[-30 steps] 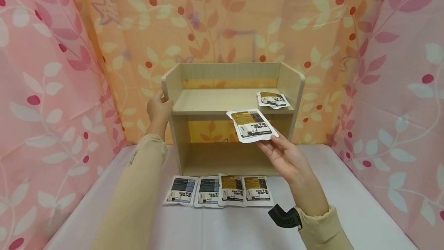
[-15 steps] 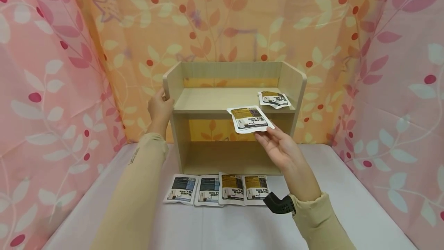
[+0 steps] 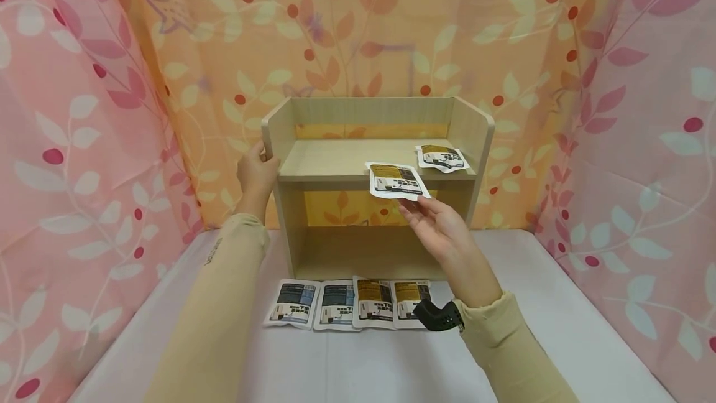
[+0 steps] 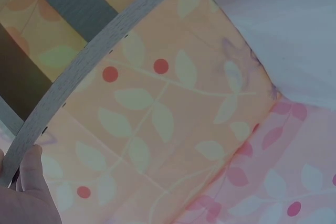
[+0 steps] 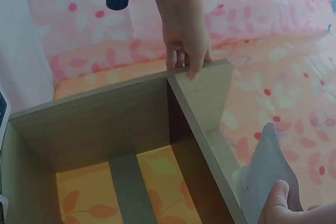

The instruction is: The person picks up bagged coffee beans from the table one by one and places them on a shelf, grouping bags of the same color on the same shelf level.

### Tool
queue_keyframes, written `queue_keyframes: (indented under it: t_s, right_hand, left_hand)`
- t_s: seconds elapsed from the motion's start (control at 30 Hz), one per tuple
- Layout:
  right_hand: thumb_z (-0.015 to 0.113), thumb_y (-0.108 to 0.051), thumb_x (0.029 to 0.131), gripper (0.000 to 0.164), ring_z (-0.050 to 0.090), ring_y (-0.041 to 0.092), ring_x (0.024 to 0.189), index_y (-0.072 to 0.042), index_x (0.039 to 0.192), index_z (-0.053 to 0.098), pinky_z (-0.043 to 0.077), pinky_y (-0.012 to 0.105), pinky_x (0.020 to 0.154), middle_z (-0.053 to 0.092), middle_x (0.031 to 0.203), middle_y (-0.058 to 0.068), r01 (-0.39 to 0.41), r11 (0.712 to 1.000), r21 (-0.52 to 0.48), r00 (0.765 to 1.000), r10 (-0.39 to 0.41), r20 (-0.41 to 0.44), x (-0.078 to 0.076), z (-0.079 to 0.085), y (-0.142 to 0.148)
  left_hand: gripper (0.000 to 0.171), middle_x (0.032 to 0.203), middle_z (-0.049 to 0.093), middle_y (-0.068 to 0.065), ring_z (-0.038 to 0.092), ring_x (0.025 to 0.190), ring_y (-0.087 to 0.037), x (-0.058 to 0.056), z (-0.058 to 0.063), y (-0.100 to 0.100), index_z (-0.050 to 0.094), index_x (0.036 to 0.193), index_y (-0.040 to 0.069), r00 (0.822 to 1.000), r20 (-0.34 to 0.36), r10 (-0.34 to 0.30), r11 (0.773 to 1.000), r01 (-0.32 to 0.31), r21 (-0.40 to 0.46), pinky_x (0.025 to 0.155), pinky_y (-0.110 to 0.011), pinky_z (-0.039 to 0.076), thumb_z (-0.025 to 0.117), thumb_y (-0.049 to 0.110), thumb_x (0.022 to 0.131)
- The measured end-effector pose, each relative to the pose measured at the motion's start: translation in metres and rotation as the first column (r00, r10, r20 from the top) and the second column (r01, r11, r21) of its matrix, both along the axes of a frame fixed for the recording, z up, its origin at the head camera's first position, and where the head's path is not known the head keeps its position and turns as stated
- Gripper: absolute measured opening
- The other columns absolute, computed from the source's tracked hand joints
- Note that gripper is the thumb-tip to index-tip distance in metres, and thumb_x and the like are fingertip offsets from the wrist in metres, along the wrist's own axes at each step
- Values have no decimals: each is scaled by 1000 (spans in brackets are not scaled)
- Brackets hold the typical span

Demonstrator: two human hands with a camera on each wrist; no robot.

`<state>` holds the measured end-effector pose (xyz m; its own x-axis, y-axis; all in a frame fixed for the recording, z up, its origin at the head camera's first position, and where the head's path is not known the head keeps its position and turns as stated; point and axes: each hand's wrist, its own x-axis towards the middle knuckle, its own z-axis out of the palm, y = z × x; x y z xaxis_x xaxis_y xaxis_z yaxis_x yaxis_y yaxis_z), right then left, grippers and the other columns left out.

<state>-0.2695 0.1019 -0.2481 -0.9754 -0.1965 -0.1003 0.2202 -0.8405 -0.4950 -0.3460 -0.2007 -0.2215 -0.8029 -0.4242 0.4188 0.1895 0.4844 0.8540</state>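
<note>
My right hand holds a white-edged pouch with a gold-brown printed label by its near right corner, thumb on top and fingers beneath. The pouch is roughly level, at the front edge of the wooden shelf unit's upper board. In the right wrist view its pale underside shows, with the thumb pressed on it. My left hand grips the front edge of the unit's left side panel; in the left wrist view, fingers and thumb straddle the panel. A similar gold-brown pouch lies at the upper board's right end.
On the white-covered table, a row of several pouches lies before the unit: dark blue-labelled pouches at left, gold-brown pouches at right. A black wrist device hangs beside my right sleeve. Patterned curtains surround the table.
My right hand has moved the pouch forward and slightly left, up to the upper board's front edge, and the pouch looks flatter. My left hand keeps its grip on the side panel.
</note>
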Motion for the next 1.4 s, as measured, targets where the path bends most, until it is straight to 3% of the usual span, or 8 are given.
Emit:
queue_keyframes:
  t_s: [0.1,0.27,0.47,0.6,0.8,1.1,1.27,1.4]
  right_hand:
    - [31,-3,103,19,46,21,109,-3,122,33,44,27,93,38,118,9,6,999,53,1000,-5,-8,-3,2,-4]
    - [31,-2,103,15,47,20,106,-2,117,35,47,25,88,39,117,10,19,995,97,1000,-17,-22,-11,7,-9]
    - [32,1,102,34,46,21,110,0,136,30,34,27,106,40,118,11,42,995,92,999,-44,22,-23,12,-13]
    - [32,3,102,49,42,21,122,-3,149,20,32,28,108,40,119,11,53,995,82,997,-57,43,-31,15,-14]
    - [33,4,101,52,34,20,137,-4,151,20,33,29,106,41,127,11,66,996,59,994,-71,83,-39,16,-14]
    - [35,5,100,52,35,23,138,-5,150,26,36,30,102,28,152,11,91,996,-8,985,-89,147,-53,24,-14]
    - [38,2,101,44,42,24,133,-7,144,33,43,27,98,40,135,12,94,994,54,983,-101,152,-57,27,-15]
    - [39,-1,102,30,53,19,107,-8,130,39,51,23,77,45,111,10,76,989,129,985,-95,145,-60,29,-18]
  left_hand:
    - [39,118,67,-15,62,105,-26,0,1,0,63,126,9,1000,5,-4,1000,4,6,90,-38,47,53,5,88]
    - [41,119,66,-15,62,104,-25,0,1,0,62,128,9,1000,12,-10,1000,9,12,87,-36,48,53,5,88]
    - [43,119,66,-16,62,106,-25,1,2,1,61,129,10,1000,12,-15,1000,15,13,91,-37,47,53,5,88]
    - [41,120,66,-16,61,110,-26,2,2,1,62,128,9,1000,6,-16,1000,16,4,94,-39,45,53,6,88]
    - [44,120,66,-16,60,110,-26,3,0,0,61,131,10,999,18,-30,999,30,17,93,-39,46,53,4,88]
    - [45,120,66,-16,60,110,-26,1,5,0,61,132,10,1000,-9,-12,1000,12,1,94,-39,45,53,4,88]
    - [46,118,67,-16,61,108,-26,-1,3,1,61,132,11,1000,-21,-21,1000,21,2,94,-38,45,54,5,87]
    - [46,119,66,-17,61,112,-25,1,1,0,60,133,10,1000,-19,-21,1000,21,1,97,-38,44,54,4,87]
